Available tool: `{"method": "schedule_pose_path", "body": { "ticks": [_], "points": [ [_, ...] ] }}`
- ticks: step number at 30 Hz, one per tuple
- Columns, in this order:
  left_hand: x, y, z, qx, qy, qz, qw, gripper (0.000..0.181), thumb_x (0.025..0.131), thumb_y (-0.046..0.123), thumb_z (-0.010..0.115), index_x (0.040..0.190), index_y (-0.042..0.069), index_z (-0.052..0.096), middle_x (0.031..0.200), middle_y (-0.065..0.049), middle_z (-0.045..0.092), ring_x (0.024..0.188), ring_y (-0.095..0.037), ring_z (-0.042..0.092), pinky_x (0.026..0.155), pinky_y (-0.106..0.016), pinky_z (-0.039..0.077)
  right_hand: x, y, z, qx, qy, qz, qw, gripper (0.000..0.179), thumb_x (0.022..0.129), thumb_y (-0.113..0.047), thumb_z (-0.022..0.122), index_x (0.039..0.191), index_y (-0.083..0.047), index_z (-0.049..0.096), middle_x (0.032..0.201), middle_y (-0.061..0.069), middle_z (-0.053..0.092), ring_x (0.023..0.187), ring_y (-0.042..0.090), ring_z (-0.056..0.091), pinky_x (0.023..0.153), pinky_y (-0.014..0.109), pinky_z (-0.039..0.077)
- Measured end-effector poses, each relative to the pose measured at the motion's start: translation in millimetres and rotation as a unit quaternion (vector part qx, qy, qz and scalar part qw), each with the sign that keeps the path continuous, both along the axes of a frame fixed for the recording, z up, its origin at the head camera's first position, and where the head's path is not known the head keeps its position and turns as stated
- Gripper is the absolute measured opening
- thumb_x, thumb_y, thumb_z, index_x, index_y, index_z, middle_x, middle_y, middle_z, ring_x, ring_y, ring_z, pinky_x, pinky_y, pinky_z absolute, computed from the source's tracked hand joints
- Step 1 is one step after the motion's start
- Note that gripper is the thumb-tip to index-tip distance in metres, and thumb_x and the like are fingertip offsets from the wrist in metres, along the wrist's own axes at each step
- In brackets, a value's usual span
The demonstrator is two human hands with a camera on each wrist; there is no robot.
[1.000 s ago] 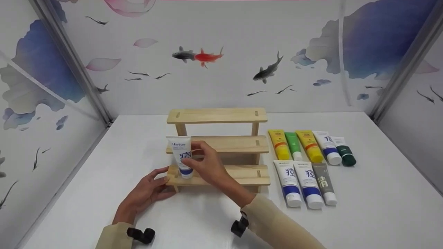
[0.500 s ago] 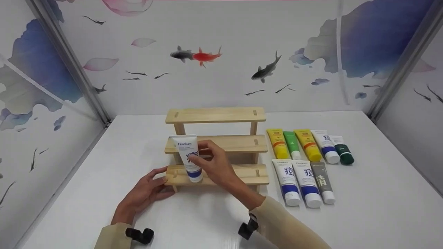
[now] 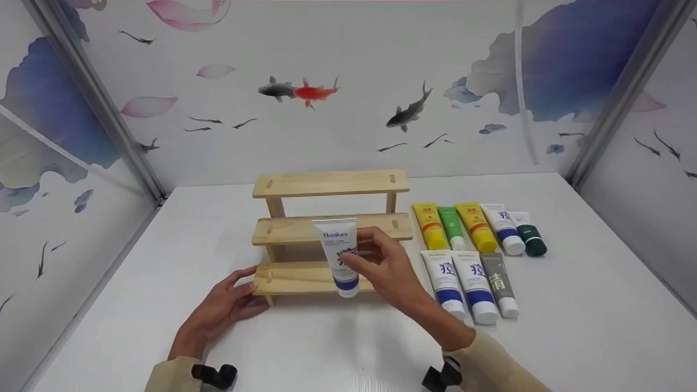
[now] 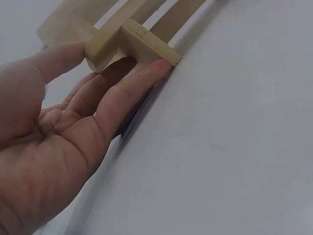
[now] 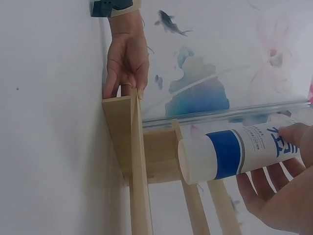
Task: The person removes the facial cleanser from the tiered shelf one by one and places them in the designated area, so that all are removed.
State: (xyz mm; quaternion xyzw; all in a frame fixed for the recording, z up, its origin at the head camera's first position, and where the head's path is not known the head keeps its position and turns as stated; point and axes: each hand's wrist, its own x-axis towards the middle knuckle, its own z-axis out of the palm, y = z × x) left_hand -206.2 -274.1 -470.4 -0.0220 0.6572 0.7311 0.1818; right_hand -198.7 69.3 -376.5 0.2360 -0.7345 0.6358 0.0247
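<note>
My right hand [image 3: 389,269] pinches a white squeeze tube [image 3: 340,253] with a blue band and white cap, between thumb on the front and fingers behind. The tube is nearly upright, cap down, in front of the lowest shelf of a three-step wooden display rack [image 3: 294,277]. In the right wrist view the tube's cap [image 5: 193,161] shows apart from the shelf boards. My left hand [image 3: 223,302] grips the left end of the lowest shelf; the left wrist view shows its fingertips on the wooden end [image 4: 146,41], one at the leg's foot.
Right of the rack lie several tubes in two rows: yellow tubes [image 3: 427,226], a green tube [image 3: 450,226], white-and-blue tubes [image 3: 472,283], a grey tube [image 3: 500,283] and a dark green tube [image 3: 531,237]. Printed wall panels [image 3: 326,141] enclose the white table [image 3: 190,228] behind and at the sides.
My right hand has carried the tube rightward and toward me, from the left end of the lowest shelf to in front of its middle. My left hand keeps its grip on the rack.
</note>
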Motion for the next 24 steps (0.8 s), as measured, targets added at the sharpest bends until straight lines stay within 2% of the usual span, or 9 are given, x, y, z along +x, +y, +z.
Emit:
{"method": "schedule_pose_path", "body": {
  "ticks": [9, 14, 16, 24],
  "points": [
    [0.4, -1.8, -0.4, 0.006, 0.003, -0.003, 1.0000, 0.069, 0.101, 0.025, 0.060, 0.157, 0.010, 0.023, 0.150, -0.019, 0.043, 0.123, -0.019, 0.061, 0.102, -0.040, 0.056, 7.9, 39, 5.5, 0.023, -0.022, -0.062, 0.9976, 0.036, 0.094, -0.016, 0.071, 0.128, -0.016, 0.060, 0.126, 0.003, 0.065, 0.110, 0.022, 0.064, 0.099, 0.031, 0.056],
    [2.6, -1.2, -1.3, 0.010, 0.000, -0.011, 0.9999, 0.069, 0.102, 0.026, 0.059, 0.157, 0.009, 0.022, 0.154, -0.021, 0.038, 0.125, -0.020, 0.060, 0.104, -0.040, 0.055, 9.3, 61, 4.2, 0.041, -0.033, -0.105, 0.9931, 0.035, 0.094, -0.016, 0.070, 0.128, -0.014, 0.060, 0.127, 0.003, 0.065, 0.109, 0.022, 0.063, 0.096, 0.024, 0.056],
    [3.3, -1.4, -1.0, 0.012, -0.002, -0.013, 0.9998, 0.069, 0.102, 0.026, 0.058, 0.157, 0.009, 0.020, 0.154, -0.021, 0.037, 0.126, -0.020, 0.059, 0.104, -0.040, 0.055, 8.9, 70, 2.9, 0.055, -0.042, -0.116, 0.9909, 0.037, 0.095, -0.017, 0.070, 0.130, -0.013, 0.060, 0.129, 0.004, 0.065, 0.111, 0.023, 0.062, 0.098, 0.026, 0.055],
    [2.3, -2.6, 2.3, 0.011, 0.000, -0.013, 0.9999, 0.071, 0.103, 0.025, 0.058, 0.158, 0.008, 0.017, 0.154, -0.021, 0.039, 0.125, -0.019, 0.060, 0.104, -0.040, 0.055, 5.5, 118, 1.1, 0.106, -0.056, -0.150, 0.9814, 0.050, 0.090, -0.039, 0.074, 0.132, -0.017, 0.057, 0.135, 0.003, 0.063, 0.115, 0.027, 0.063, 0.105, 0.040, 0.055]
  ]
}}
